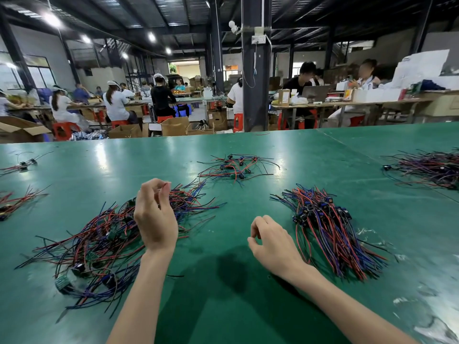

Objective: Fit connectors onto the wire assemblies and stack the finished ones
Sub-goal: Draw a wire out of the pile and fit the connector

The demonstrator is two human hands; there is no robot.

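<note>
A loose tangle of red, blue and black wire assemblies (99, 242) with small green boards lies at the left on the green table (223, 281). My left hand (155, 219) hovers over this tangle, fingers curled with thumb and forefinger close together; nothing shows between them. At the right lies a neat stack of wire assemblies with blue connectors (330, 227). My right hand (270, 242) rests just left of that stack, fingers loosely curled and empty. A small scattered group of wires with connectors (233, 167) lies farther back in the middle.
Another big wire pile (432, 170) sits at the far right, and small wire bundles (15, 202) lie at the left edge. Beyond the table's far edge are cardboard boxes (173, 126), red stools, a dark pillar (255, 63) and people seated at other benches.
</note>
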